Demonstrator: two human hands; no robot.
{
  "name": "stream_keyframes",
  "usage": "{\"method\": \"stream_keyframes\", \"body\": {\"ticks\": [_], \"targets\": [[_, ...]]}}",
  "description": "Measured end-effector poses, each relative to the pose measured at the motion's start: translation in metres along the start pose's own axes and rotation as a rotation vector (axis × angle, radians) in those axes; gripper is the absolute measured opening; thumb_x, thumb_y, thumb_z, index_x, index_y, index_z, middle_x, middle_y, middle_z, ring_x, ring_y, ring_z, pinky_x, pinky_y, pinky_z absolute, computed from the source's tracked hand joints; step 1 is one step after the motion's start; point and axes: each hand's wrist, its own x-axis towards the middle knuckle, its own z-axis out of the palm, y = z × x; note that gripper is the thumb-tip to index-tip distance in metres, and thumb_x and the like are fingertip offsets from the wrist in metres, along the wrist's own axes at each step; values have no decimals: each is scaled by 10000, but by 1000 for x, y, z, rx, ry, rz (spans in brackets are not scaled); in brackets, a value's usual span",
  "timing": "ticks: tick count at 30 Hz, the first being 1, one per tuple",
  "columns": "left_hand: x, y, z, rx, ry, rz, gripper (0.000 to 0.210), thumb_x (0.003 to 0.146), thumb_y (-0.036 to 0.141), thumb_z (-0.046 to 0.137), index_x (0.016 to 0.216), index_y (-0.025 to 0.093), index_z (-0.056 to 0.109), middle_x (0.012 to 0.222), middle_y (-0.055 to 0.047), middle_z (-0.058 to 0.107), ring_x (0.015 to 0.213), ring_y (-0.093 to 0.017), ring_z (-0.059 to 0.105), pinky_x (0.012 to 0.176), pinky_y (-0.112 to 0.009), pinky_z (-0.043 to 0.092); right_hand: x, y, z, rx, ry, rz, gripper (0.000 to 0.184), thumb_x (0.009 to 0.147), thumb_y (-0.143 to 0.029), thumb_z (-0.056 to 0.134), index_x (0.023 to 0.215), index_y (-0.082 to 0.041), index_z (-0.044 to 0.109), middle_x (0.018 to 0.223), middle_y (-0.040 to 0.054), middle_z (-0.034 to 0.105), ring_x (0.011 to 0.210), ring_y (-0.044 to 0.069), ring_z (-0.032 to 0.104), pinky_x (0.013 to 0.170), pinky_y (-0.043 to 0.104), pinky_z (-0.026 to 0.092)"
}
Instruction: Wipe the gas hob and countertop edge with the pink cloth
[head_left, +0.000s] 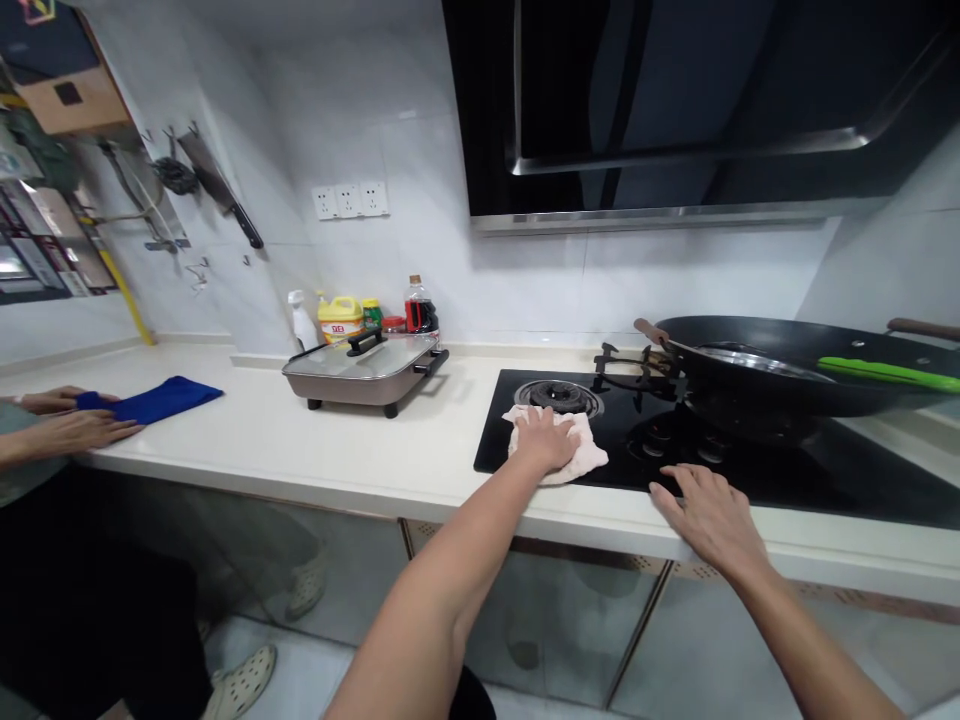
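Observation:
A pale pink cloth (589, 452) lies bunched on the left front part of the black glass stove (622, 480). My left hand (544, 440) is closed over this cloth and presses it down, just in front of the left burner (559, 397). My right hand (709, 510) rests open on the counter's front edge, its fingertips at the stove's rim and nothing held. Two stove knobs (656, 438) stand just beyond it. A large black wok (757, 370) sits on the right burner, with a bright green-handled utensil (885, 372) in it.
A lidded electric pan (367, 372) stands on the white counter (315, 450) left of the stove, with several bottles (341, 318) behind it. At far left a co-worker's hands (82, 430) touch a blue cloth (169, 400). A dark range hood (675, 110) hangs overhead.

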Motion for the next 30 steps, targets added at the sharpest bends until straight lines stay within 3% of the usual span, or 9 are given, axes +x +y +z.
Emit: {"method": "stream_keyframes", "body": {"ticks": [3,6,10,13,18,22,30], "targets": [[-9,20,4,-1,-2,44,636,1032,576,255,1583,332,458,1723,-63,286,1572,-441,159,1226,-685,145,0,1,0,-7,1,2,568,992,-581,309,1298,-249,653,1362,117,623,1265,317,553,1081,526,402],[-33,35,11,-3,-8,179,631,1026,587,260,1574,356,474,1718,-48,304,1566,-423,180,1231,-670,159,1,4,1,-6,-16,4,597,995,-589,287,1322,-239,644,1375,114,620,1274,326,548,1093,538,393],[-58,40,17,-23,14,334,620,1017,608,280,1575,407,458,1710,-42,311,1552,-408,217,1214,-677,202,1,8,3,3,-31,-8,608,1002,-582,267,1328,-231,641,1398,115,615,1295,320,546,1107,531,389],[-55,35,13,-46,-16,318,634,995,675,296,1556,439,473,1700,-31,329,1544,-392,244,1213,-677,210,1,9,3,-2,-29,-10,597,1007,-569,267,1329,-232,640,1409,117,613,1300,312,549,1107,515,393],[-29,23,1,-103,-71,177,709,941,775,339,1544,434,491,1728,-27,282,1577,-396,184,1239,-668,155,1,7,-2,-19,-43,18,574,1008,-557,281,1325,-254,652,1399,105,621,1282,313,554,1096,515,400],[-17,-7,-7,-87,-59,42,705,943,760,350,1554,428,468,1736,-32,266,1583,-393,178,1235,-672,154,2,6,-4,-1,-50,11,563,1005,-558,296,1324,-261,653,1394,97,619,1274,314,552,1090,513,406],[-38,-116,-21,-28,19,-271,706,954,731,318,1590,438,407,1706,-82,319,1521,-418,315,1165,-667,282,1,5,-3,31,-43,23,553,997,-557,313,1317,-265,658,1382,93,623,1279,321,548,1086,523,402]]}}
